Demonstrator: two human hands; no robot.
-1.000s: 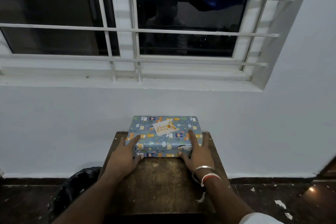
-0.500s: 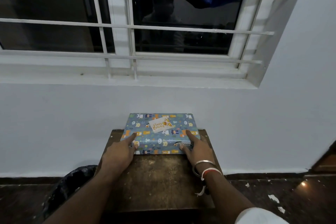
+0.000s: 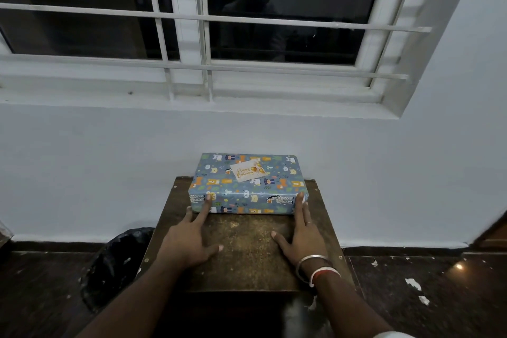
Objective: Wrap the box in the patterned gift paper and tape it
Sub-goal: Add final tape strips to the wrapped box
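A white wall and barred window fill the background, above a dark floor with a black bin. The worn brown bench carries the box at its far edge, against the wall. It looks fully wrapped, with a birthday tag on top (tape not discernible), so little seems left. The left hand and right hand are both open, fingertips touching the box's near side.
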